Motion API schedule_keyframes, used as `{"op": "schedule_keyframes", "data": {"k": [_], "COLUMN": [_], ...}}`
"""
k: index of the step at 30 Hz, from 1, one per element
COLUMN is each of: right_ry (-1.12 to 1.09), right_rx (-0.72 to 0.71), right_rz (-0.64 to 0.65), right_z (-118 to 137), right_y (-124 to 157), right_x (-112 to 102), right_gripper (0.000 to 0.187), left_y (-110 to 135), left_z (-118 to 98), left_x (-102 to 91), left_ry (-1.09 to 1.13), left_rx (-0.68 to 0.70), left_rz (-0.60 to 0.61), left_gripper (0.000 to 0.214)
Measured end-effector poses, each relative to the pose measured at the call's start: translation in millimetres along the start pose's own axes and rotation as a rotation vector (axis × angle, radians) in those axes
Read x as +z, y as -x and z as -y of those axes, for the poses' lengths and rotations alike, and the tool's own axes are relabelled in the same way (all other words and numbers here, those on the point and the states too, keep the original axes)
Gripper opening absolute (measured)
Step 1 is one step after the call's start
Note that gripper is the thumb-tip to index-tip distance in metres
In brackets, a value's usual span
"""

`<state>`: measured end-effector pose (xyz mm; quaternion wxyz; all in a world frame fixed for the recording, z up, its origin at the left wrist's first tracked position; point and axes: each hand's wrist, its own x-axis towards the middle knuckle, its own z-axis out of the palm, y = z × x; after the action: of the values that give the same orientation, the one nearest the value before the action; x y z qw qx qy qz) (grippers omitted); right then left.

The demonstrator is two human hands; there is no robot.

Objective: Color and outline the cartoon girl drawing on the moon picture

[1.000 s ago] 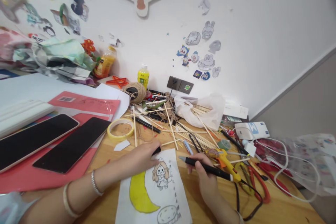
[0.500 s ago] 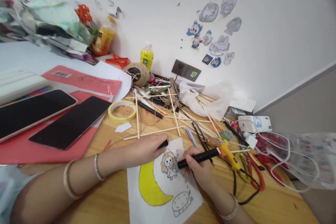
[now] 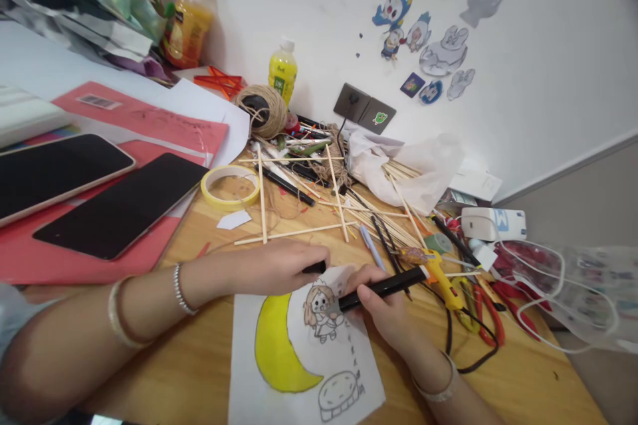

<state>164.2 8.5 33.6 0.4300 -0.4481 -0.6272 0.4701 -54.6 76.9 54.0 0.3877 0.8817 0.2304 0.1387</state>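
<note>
A white sheet [image 3: 304,372] lies on the wooden table [image 3: 199,378], drawn with a yellow crescent moon, a small girl figure and a round cake. My right hand [image 3: 383,315] is closed on a black marker [image 3: 383,287], its tip resting on the girl figure. My left hand [image 3: 274,267] lies on the sheet's upper left corner, fingers closed around a small black piece that looks like the marker's cap [image 3: 315,268]. Bracelets circle both wrists.
Two dark phones [image 3: 119,202] lie on red paper at the left. A yellow tape roll [image 3: 230,187], twine ball [image 3: 262,109], wooden sticks [image 3: 343,212], yellow glue gun [image 3: 441,275], red pliers [image 3: 493,319], cables and a plastic bag [image 3: 593,292] crowd the table's far and right side.
The view tilted downward. My right hand swung the marker from pointing away to tip down on the girl figure. My left hand stayed on the sheet's corner.
</note>
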Motion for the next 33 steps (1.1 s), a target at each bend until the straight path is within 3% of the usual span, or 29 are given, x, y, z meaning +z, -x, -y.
{"op": "schedule_keyframes", "data": {"k": [10,18,33], "right_ry": [-0.012,0.079,0.073], "right_rx": [0.073,-0.002,0.031], "right_rz": [0.084,0.098,0.11], "right_z": [-8.9,0.4,-0.2], "right_y": [0.3,-3.0,-2.9], "right_x": [1.2,2.4,2.0], "right_gripper": [0.04,0.041,0.043], "left_y": [-3.3,-2.3,-2.6], "left_z": [-1.7,-0.7,-3.0], "left_x": [5.7,6.8,5.0], "left_ry": [-0.168,-0.175,-0.178], "left_rx": [-0.083,-0.079,-0.056], "left_rz": [-0.017,-0.025,-0.016], "left_gripper": [0.006,0.005,0.003]}}
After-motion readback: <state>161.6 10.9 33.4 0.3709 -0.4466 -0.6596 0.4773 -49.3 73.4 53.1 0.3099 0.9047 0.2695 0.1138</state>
